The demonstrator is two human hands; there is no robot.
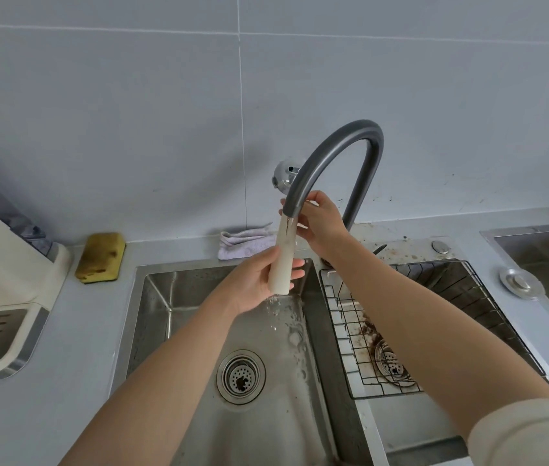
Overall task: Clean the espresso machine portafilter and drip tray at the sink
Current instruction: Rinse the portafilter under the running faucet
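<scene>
This is a home kitchen. A stainless-steel sink (178, 290) with 2 basins is set into a pale grey countertop (74, 364) below a tiled wall (131, 95), and a tall grey faucet (350, 129) arches over it. A yellow sponge (100, 257) and a folded cloth (242, 243) lie along the far edge. A cream espresso machine (3, 280) stands at the left, and a wire rack (343, 331) sits in the right basin.

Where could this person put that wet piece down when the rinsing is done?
Bare counter lies between the sponge and the cloth, and between the espresso machine and the left basin. That basin's floor around the drain, below the held portafilter, is free too. Crowded: the right basin, filled by a wire rack and coffee grounds.
</scene>
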